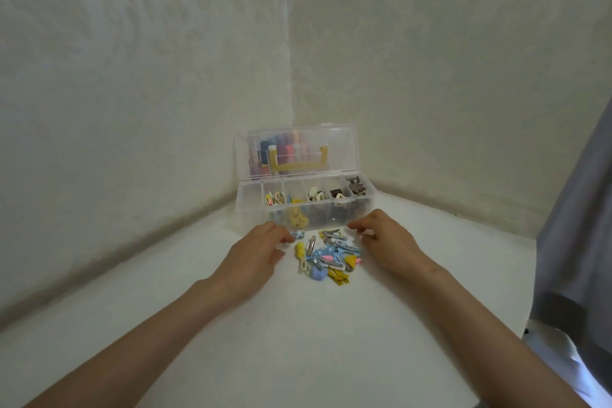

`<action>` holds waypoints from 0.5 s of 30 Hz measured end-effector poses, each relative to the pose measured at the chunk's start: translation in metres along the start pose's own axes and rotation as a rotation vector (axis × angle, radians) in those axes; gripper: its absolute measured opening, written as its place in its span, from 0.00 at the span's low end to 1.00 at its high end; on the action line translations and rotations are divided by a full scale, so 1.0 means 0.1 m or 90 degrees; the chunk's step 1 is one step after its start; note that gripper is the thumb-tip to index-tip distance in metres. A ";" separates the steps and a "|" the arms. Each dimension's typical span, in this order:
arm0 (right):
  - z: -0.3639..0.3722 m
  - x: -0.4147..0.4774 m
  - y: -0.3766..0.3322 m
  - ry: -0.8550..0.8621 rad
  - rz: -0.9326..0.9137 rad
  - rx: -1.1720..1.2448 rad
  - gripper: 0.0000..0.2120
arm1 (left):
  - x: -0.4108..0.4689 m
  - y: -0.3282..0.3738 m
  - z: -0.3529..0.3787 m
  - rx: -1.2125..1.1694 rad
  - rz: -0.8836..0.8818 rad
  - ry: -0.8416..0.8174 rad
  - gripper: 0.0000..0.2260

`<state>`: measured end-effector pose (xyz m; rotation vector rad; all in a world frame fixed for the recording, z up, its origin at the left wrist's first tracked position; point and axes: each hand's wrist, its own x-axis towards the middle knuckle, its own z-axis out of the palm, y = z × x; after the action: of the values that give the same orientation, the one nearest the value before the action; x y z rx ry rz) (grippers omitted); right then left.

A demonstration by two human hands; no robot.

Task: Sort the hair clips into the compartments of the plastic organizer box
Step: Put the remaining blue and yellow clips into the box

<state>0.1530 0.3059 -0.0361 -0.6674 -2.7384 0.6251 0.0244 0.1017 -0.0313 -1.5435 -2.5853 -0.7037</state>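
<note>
Left hand (261, 250) curls its fingers onto a small blue clip (298, 234) and right hand (387, 242), fingers bent, reaches the far edge of the hair clip pile (328, 258) on the white table (298, 325); whether either grips anything is unclear. Just behind stands the clear organizer box (251, 209), lid (342, 142) upright, several compartments holding clips

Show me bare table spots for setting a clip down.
Bare table between the forearms, nearer than the clip pile; also left of the left hand and right of the right hand. Crowded: between the hands, from pile to organizer box.
</note>
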 end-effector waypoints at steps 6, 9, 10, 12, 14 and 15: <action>0.09 -0.02 -0.01 -0.001 -0.078 0.051 0.17 | 0.03 0.05 0.11 0.125 0.030 0.106 0.13; 0.08 -0.03 0.02 0.086 -0.053 0.171 0.16 | 0.04 -0.01 0.15 0.166 0.009 0.145 0.14; 0.08 -0.03 0.02 0.096 -0.049 0.190 0.15 | 0.04 -0.01 0.15 0.153 -0.004 0.147 0.13; 0.08 -0.04 0.00 0.093 -0.051 0.199 0.13 | 0.05 -0.07 0.21 0.089 0.006 0.120 0.14; 0.07 -0.05 -0.01 0.082 -0.053 0.196 0.12 | 0.04 -0.09 0.25 0.031 0.051 0.101 0.15; 0.07 -0.06 -0.01 0.080 -0.054 0.196 0.12 | 0.03 -0.09 0.24 0.012 0.069 0.099 0.15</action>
<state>0.1552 0.2993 -0.0428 -0.4972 -2.4668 0.9255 0.0199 0.1108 -0.0550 -1.5439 -2.3709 -0.7538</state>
